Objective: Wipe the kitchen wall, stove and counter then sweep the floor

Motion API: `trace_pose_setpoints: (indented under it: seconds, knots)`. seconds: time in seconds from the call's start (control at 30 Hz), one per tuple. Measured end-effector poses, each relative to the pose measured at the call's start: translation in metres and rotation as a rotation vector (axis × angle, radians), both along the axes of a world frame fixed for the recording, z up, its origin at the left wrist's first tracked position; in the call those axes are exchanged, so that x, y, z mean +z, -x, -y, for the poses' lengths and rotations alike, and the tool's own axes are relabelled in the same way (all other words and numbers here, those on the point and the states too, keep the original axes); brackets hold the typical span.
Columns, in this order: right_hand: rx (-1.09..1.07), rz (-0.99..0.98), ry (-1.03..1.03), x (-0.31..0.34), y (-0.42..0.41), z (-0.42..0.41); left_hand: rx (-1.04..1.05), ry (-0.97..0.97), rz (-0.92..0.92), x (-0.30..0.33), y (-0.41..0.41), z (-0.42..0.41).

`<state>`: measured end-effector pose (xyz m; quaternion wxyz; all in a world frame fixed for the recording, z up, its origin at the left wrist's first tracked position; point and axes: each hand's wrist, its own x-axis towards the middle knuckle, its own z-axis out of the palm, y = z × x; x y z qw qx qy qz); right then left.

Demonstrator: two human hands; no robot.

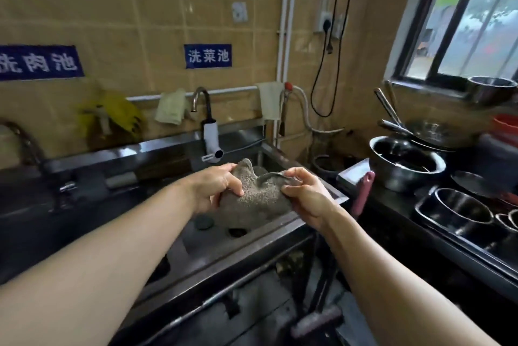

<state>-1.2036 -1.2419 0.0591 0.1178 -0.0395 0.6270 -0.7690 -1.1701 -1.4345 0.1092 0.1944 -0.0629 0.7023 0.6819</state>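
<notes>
- Gripping a grey cloth point(252, 200) over the steel sink point(280, 229): left hand point(215, 188) and right hand point(305, 197), fingers curled round opposite ends.
- Metal bowls point(406, 163) crowd the bench point(392, 205) to the right.

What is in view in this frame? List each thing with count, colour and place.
cloth: 1, grey, held over the sink
sink: 1, steel, centre
faucet: 1, dark neck with white body, behind the sink
signs: 2, blue with white characters, on the tiled wall
rags: 2, pale, hung on the wall rail
pot: 1, steel, on the right counter
trays: several, steel, right counter, exact count unclear
window: 1, dark frame, upper right
cable: 1, black, hanging from a wall socket
left hand: grips the cloth's left side
right hand: grips the cloth's right side
</notes>
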Motion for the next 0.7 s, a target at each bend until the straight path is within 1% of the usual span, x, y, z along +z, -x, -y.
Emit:
trace_pose_setpoints:
  seconds: [0.13,0.23,0.4,0.47,0.6,0.7]
  knots:
    - [0.141,-0.077,-0.071,0.013,-0.010,0.077,0.176,-0.037,0.010,0.002,-0.031,0.072]
    - [0.231,-0.111,-0.110,0.020,-0.030,0.154,0.309,-0.096,-0.001,0.008,-0.067,0.139]
    - [0.374,-0.121,-0.140,0.025,-0.075,0.281,0.580,0.025,-0.170,0.011,-0.128,0.261]
    - [0.388,-0.138,-0.135,0.023,-0.089,0.317,0.619,0.032,-0.192,0.009,-0.147,0.299]
    - [0.406,-0.197,-0.170,0.017,-0.116,0.386,0.780,0.072,-0.244,0.008,-0.189,0.356]
    - [0.517,-0.157,-0.112,0.018,-0.136,0.430,0.922,0.163,-0.325,0.004,-0.217,0.388]
